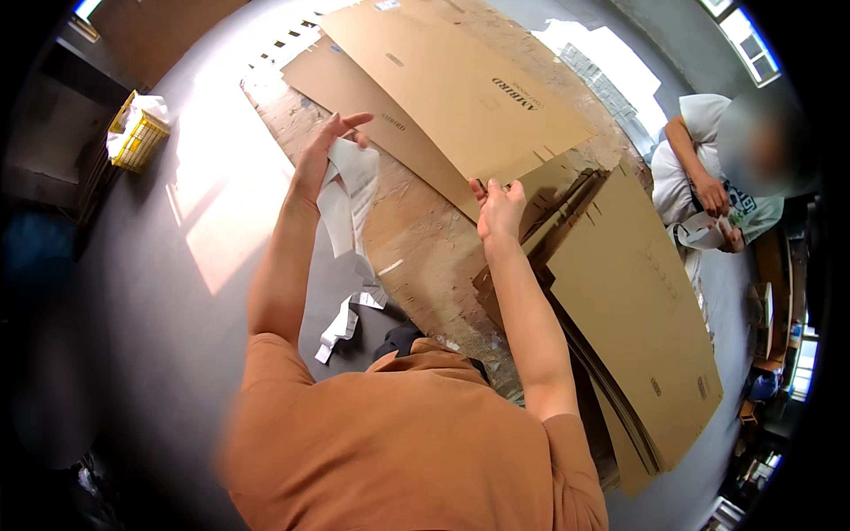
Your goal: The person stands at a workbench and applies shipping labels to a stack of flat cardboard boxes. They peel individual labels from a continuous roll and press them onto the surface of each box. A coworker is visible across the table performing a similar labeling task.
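Holding seems the step: at 11 o'clock the left hand pinches floppy white paper, likely needing care next, while the right hand, 2 o'clock, curls, grip hard to tell.

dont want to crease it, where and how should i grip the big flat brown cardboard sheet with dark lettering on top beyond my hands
Probably pinch the big flat brown cardboard sheet midway along its left long edge, from above and below, coming from the left: that edge faces your left hand and overlaps a lower brown cardboard sheet.
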A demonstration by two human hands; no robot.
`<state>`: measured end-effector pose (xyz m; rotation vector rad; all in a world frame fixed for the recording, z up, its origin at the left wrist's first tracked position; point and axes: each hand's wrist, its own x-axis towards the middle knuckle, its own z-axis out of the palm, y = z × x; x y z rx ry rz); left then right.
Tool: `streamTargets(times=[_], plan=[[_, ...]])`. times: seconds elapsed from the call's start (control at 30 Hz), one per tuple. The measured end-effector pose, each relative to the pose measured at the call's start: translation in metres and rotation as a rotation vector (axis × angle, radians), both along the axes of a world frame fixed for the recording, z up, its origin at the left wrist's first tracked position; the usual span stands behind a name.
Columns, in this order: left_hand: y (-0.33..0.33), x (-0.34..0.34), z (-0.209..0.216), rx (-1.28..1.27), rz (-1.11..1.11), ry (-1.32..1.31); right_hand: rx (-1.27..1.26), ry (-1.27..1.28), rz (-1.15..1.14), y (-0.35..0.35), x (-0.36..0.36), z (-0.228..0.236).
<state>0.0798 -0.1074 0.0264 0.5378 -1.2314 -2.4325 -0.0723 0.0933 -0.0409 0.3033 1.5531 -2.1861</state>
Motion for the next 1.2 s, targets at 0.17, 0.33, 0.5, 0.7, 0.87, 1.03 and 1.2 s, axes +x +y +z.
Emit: streamTargets(times=[0.17, 0.33, 0.5, 0.7, 0.87, 1.03, 1.2], plan=[[0.032, 0.003, 0.027, 0.096, -0.164, 0.112, 0.149, -0.128, 0.131, -0.012, -0.011, -0.058], [0.068, -0.016, 0.05, 0.113, -0.387, 0.158, 0.444, 0.125, 0.345, 0.009, 0.009, -0.069], [0.117, -0.039, 0.067, 0.198, -0.496, 0.121, -0.216, 0.592, 0.513, 0.089, 0.061, 0.084], [0.176, -0.079, 0.069, -0.037, -0.625, 0.026, -0.106, 0.622, 0.39, 0.163, 0.062, 0.108], [0.223, -0.105, 0.056, -0.399, -0.833, -0.038, 0.056, 0.537, 0.28, 0.221, 0.058, 0.123], [0.255, -0.131, 0.04, -0.561, -0.979, -0.114, 0.185, 0.748, 0.165, 0.257, 0.052, 0.111], [0.265, -0.158, 0.037, -0.65, -0.976, -0.223, 0.458, 0.994, 0.085, 0.271, 0.033, 0.099]])
